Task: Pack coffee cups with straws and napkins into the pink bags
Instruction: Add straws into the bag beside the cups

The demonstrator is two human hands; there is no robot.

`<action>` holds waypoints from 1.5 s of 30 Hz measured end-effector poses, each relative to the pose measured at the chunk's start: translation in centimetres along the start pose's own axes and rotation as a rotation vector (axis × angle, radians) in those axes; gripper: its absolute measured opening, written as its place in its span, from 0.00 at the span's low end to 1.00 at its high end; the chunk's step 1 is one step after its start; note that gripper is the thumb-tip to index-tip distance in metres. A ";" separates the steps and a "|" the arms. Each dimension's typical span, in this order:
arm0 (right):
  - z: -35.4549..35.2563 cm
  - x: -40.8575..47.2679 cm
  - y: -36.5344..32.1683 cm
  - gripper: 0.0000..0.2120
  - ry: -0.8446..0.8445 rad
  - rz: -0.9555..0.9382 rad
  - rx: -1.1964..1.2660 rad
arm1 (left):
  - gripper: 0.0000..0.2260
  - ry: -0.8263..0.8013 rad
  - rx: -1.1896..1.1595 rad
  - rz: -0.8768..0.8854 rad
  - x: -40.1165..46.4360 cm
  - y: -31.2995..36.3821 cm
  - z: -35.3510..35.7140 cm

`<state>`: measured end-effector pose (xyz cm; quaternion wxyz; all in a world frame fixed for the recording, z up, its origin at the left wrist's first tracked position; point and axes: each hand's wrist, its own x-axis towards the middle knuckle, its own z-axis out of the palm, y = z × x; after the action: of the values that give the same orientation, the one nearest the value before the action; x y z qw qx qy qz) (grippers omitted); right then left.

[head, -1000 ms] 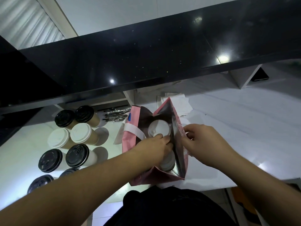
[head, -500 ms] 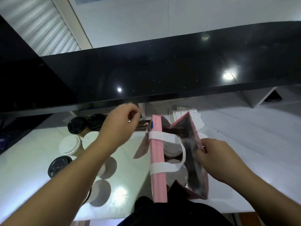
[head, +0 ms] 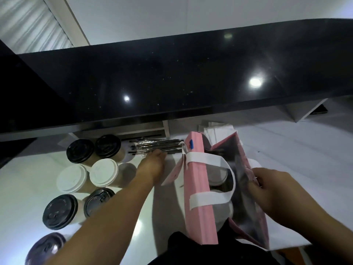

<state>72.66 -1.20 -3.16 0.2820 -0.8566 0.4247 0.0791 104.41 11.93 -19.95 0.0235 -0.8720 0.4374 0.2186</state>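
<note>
A pink bag with white handles stands open on the white counter, its dark lining showing. Two white-lidded cups sit inside it. My right hand grips the bag's right wall and holds it apart. My left hand reaches left of the bag to a pile of wrapped straws, fingertips on the pile's near edge; I cannot tell whether it grips any. A stack of white napkins lies behind the bag.
Several cups with black lids and white lids stand in a cluster on the counter at the left. A black glossy shelf overhangs the counter's far side. A dark garment shows at the bottom centre.
My left hand left the bag, swung up and left, then came down onto the straw pile. My right hand kept its hold on the bag's wall.
</note>
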 end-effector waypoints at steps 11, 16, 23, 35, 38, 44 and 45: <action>-0.2 -0.9 -0.8 0.19 0.034 0.094 0.073 | 0.18 0.166 0.096 0.010 -0.3 -1.5 2.5; -0.1 -0.9 -0.9 0.19 0.010 0.115 0.106 | 0.14 0.103 0.187 0.012 0.6 -1.6 1.7; -0.3 -1.1 -1.1 0.20 0.008 0.131 0.107 | 0.15 -0.089 0.224 0.017 1.7 -1.0 0.3; -0.5 -0.5 -0.7 0.17 -0.024 0.100 0.064 | 0.10 0.012 -0.258 0.000 -1.3 -2.1 -2.6; -0.7 -0.2 -0.7 0.17 -0.054 0.085 0.023 | 0.07 0.053 -0.574 -0.065 -2.9 -2.5 -3.3; -1.0 -0.2 -0.2 0.16 -0.076 0.027 0.078 | 0.09 0.154 -0.889 -0.040 -8.3 -1.0 -6.8; -1.1 -0.3 -0.1 0.16 -0.077 0.021 0.080 | 0.11 0.205 -0.902 -0.015 -9.5 -0.3 -8.0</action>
<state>72.45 -1.57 -2.12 0.3314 -0.8364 0.4255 0.0978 102.56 17.43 -8.98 -0.3999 -0.8154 0.2923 0.2997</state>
